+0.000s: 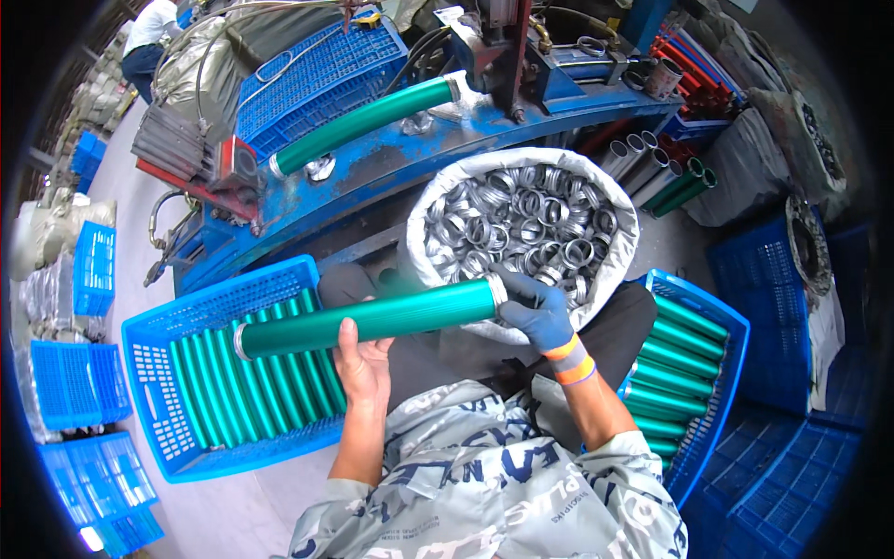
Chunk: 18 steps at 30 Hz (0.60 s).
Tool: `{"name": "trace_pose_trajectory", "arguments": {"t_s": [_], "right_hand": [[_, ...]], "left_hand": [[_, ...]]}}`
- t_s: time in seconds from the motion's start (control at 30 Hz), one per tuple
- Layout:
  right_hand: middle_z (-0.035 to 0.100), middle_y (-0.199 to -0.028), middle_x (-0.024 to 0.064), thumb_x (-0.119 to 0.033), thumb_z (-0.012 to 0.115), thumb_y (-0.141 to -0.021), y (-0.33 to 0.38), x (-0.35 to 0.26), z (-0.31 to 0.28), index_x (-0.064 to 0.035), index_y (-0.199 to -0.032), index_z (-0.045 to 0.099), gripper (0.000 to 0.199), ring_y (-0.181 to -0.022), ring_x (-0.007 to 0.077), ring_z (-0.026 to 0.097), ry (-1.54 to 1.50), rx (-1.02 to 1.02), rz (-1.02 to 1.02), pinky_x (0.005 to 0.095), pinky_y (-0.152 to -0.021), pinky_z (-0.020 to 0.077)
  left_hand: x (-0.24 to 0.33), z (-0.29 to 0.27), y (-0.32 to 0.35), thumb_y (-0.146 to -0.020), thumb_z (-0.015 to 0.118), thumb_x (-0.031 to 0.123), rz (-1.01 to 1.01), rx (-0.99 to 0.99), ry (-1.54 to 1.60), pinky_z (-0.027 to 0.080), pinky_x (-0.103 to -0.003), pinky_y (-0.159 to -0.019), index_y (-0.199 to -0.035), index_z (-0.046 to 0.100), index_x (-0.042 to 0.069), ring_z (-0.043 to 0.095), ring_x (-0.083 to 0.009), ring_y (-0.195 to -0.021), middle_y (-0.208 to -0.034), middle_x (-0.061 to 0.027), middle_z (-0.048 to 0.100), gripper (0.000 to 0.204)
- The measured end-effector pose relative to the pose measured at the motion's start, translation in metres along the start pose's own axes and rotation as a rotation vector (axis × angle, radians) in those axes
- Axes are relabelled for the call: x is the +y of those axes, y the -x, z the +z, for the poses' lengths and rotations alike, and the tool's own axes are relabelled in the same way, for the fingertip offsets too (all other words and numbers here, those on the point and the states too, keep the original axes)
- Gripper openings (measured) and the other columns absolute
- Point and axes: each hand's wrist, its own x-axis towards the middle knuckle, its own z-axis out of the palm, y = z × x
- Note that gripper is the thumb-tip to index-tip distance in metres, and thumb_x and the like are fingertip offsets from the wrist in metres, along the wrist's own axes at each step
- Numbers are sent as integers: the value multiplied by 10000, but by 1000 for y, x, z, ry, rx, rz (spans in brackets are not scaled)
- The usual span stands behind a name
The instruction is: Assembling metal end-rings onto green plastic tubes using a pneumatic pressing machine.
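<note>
- Crowded workshop floor, blue crates and sacks all round, seen from a seat above a camouflage-print jacket [484,494].
- Bare left hand [363,365] closed from beneath around the middle of a long green tube with metal end rings [368,319], held level across the lap.
- Blue-gloved right hand [540,312] cupped over the tube's right end, fingers curled on the metal ring; whether pressing or just steadying, cannot tell.
- Probably rigid and fairly light; glossy skin likely slick, so best gripped mid-length with the end supported.
- Blue plastic crate of like green tubes [223,373] at left, another blue crate of green tubes [689,363] at right.
- White sack full of loose metal rings [521,224] just beyond the tube.
- Farther off, blue machine bed [391,158] carrying one more green tube [363,121].
</note>
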Motion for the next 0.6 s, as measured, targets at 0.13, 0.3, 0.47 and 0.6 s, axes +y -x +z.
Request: {"name": "trace_pose_trajectory", "arguments": {"t_s": [0.13,0.3,0.47,0.6], "right_hand": [[772,-1354,98,-6,844,-944,-24,-6,25,31,-1629,576,737,-1078,111,737,-67,-23,-25,299,-990,611],[765,-1354,68,-36,837,-968,-74,-26,43,53,-1605,588,690,-1089,103,735,55,-184,-140,259,-930,594],[695,-1531,138,-310,713,-1115,-216,-62,49,37,-1607,592,614,-1301,172,700,299,-60,-241,316,-1091,563],[676,-1547,165,-370,808,-1002,-313,-83,112,-95,-1628,597,715,-1356,392,673,982,-8,-605,480,-1201,491]], "left_hand": [[11,-17,-17,-1112,720,474,16,41,66,652,-481,-1061,-1463,643,77,749,-288,-1277,-1477,-138,713,535],[30,-24,-27,-1058,775,558,14,67,194,632,-465,-1099,-1365,696,84,748,-265,-1282,-1406,-127,757,570],[58,-33,-36,-1012,802,619,13,100,267,616,-453,-1115,-1412,666,85,688,-256,-1353,-1465,-114,702,681],[82,-41,-37,-1043,800,540,41,122,364,630,-460,-1089,-1432,643,48,698,-281,-1331,-1465,-135,690,647]]}}
